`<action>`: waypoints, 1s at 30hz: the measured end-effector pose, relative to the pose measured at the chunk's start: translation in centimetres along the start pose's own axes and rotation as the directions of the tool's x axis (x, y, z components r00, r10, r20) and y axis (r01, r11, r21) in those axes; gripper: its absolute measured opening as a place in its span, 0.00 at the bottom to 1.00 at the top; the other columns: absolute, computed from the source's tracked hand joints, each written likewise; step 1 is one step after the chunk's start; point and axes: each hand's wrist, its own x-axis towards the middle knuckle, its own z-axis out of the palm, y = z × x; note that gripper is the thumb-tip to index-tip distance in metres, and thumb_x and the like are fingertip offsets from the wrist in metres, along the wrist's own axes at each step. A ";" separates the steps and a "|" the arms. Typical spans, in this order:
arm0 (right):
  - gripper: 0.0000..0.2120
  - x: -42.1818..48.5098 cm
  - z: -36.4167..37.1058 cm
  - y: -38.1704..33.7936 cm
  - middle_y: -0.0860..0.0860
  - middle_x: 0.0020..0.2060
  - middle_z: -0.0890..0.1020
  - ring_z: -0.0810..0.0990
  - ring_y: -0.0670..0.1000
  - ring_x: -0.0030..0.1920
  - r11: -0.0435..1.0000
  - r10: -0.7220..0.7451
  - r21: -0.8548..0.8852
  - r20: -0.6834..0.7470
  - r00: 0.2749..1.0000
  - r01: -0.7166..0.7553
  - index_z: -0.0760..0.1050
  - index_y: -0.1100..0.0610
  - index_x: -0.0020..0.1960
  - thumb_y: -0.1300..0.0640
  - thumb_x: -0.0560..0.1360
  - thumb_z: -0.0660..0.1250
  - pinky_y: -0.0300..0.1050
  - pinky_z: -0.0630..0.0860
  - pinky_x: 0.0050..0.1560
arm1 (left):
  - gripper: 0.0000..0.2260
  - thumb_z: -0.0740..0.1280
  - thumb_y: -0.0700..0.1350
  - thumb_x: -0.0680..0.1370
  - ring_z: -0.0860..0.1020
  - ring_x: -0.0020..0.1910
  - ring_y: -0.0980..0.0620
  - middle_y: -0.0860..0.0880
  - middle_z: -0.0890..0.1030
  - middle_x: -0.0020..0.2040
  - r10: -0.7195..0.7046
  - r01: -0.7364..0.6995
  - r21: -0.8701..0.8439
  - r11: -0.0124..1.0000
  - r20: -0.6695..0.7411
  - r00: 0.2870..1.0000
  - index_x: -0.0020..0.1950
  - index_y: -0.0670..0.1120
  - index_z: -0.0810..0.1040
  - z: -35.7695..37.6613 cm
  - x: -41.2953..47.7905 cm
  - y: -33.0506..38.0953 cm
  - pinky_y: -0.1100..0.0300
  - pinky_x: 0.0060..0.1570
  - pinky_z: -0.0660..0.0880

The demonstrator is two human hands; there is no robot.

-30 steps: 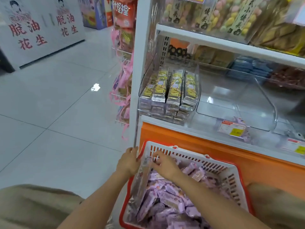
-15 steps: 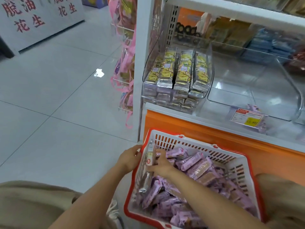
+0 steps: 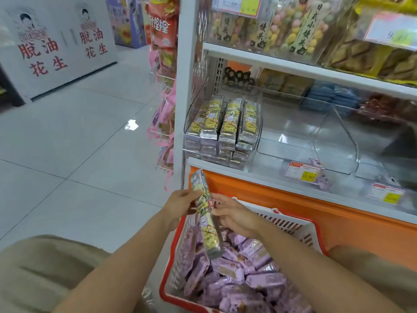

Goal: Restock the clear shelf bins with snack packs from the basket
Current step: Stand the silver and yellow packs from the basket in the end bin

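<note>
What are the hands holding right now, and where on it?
One long yellow snack pack, tilted above the basket. The left hand grips its upper middle from one side; the right hand pinches it there from the other.

Hands [image 3: 180, 201]: two
Basket [image 3: 291, 222]: one
Yellow snack pack [image 3: 206, 222], held: one
Purple snack packs [image 3: 237, 274]: heap, uncountable
Clear shelf bins [image 3: 316, 143]: at least two

Bright, even shop light; glare on floor tiles [image 3: 132, 125]; bowed, soft edges.
</note>
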 end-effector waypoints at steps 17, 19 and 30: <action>0.41 -4.5 3.8 -6.6 0.48 0.56 0.71 0.73 0.39 0.50 0.720 -0.274 -0.648 0.061 0.960 0.247 0.55 0.49 0.71 0.60 0.69 0.78 0.29 0.73 0.46 | 0.08 0.75 0.44 0.74 0.80 0.33 0.46 0.42 0.82 0.39 0.279 -0.322 -0.061 0.945 -0.364 0.889 0.45 0.40 0.79 -0.5 -3.0 7.8 0.53 0.39 0.81; 0.41 -5.1 3.9 -7.3 0.45 0.55 0.72 0.75 0.35 0.50 0.699 -0.324 -0.651 0.082 0.942 0.297 0.55 0.47 0.73 0.59 0.71 0.77 0.30 0.73 0.48 | 0.09 0.75 0.45 0.75 0.79 0.32 0.47 0.42 0.82 0.39 0.300 -0.339 -0.052 0.939 -0.357 0.885 0.45 0.41 0.78 -0.8 -2.9 8.9 0.55 0.36 0.81; 0.15 -5.1 4.3 -12.3 0.44 0.53 0.78 0.77 0.36 0.47 0.685 -0.708 -0.602 -0.420 0.567 0.409 0.73 0.52 0.61 0.60 0.76 0.67 0.29 0.74 0.42 | 0.11 0.63 0.52 0.82 0.80 0.50 0.48 0.48 0.81 0.51 0.547 -0.534 0.117 0.837 -0.170 0.820 0.59 0.47 0.77 -0.5 -0.6 12.3 0.52 0.50 0.80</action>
